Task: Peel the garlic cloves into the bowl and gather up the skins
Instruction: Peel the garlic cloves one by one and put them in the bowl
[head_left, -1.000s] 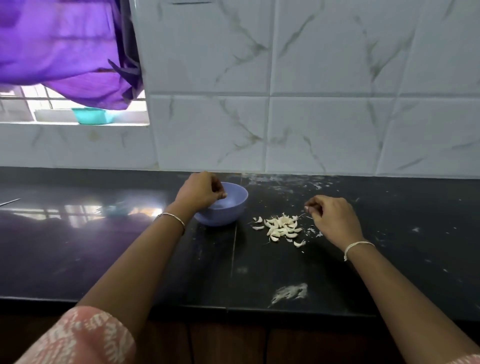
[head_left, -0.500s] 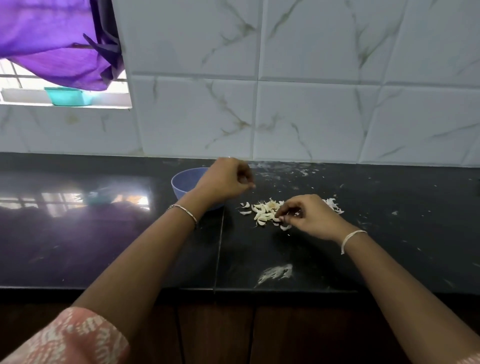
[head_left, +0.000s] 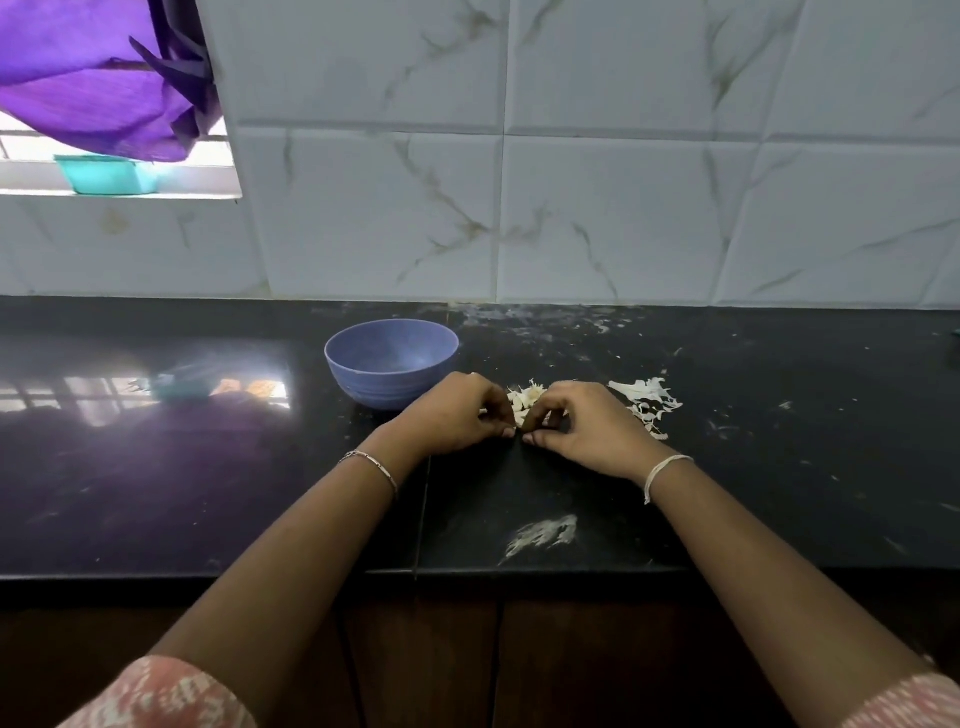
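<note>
Pinching one garlic clove (head_left: 522, 425) between left hand (head_left: 457, 415) and right hand (head_left: 589, 431), we curl our fingers beside the bowl (head_left: 392, 364).

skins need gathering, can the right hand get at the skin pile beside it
Probably yes: the skin pile lies on the counter beside the right hand, nothing between, though it seems busy pinching a clove.

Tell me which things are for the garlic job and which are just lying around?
For the job:
left hand and right hand, pinching one garlic clove between them
heap of cloves
blue bowl
skins

Just lying about:
teal tub on the window ledge
purple cloth
white smear on the counter
</note>
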